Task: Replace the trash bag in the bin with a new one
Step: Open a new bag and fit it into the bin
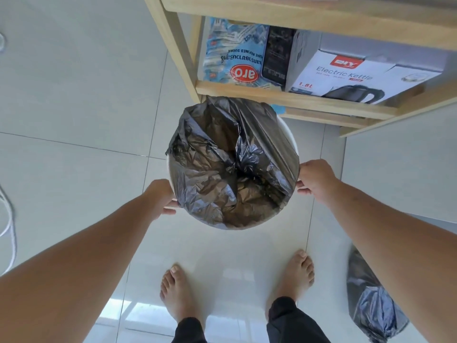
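A round white bin (291,137) stands on the tiled floor in front of my bare feet. A dark grey trash bag (230,167) lines it, its mouth spread over most of the rim; white rim shows at the far right and near edge. My left hand (162,198) pinches the bag's edge at the bin's left rim. My right hand (315,179) grips the bag's edge at the right rim. A second dark bag (371,305), tied shut and full, lies on the floor at the lower right, partly hidden behind my right forearm.
A wooden shelf unit (294,95) stands just behind the bin, holding a blue sugar bag (235,53), a dark box and an electric kettle box (366,75). A white cable (8,219) loops at the left edge. A wall or cabinet face (400,169) is on the right.
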### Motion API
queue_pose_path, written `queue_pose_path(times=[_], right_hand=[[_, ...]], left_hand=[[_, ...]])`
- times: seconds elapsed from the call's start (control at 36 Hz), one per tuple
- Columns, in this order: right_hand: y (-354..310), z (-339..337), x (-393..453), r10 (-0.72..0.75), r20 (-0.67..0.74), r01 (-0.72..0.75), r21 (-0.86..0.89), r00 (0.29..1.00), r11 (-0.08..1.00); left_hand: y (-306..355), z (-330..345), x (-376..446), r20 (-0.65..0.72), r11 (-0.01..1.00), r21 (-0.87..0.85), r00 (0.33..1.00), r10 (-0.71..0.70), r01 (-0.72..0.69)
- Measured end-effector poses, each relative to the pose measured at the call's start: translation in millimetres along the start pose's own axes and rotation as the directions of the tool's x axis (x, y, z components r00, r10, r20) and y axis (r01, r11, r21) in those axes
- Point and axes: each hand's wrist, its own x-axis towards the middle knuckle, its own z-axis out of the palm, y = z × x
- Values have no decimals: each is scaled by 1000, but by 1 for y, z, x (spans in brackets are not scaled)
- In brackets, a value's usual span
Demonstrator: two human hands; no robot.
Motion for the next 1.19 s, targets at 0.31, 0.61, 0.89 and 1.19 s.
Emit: queue_pose_path(times=[0.31,0.61,0.89,1.19], right_hand=[[-23,-15,-27,-384,-237,421,132,892,897],[-31,0,-31,-660,-128,598,-323,740,733],[-30,0,-17,-762,-220,617,-472,608,629],[-33,-6,-19,-816,-168,705,-429,552,565]], left_hand=[[35,-12,-31,-416,757,-48,702,578,-651],[57,-5,-30,-456,718,384,558,694,-581],[52,-33,-14,-209,821,-203,843,495,-533],[33,-21,16,-188,943,-194,953,236,-272]])
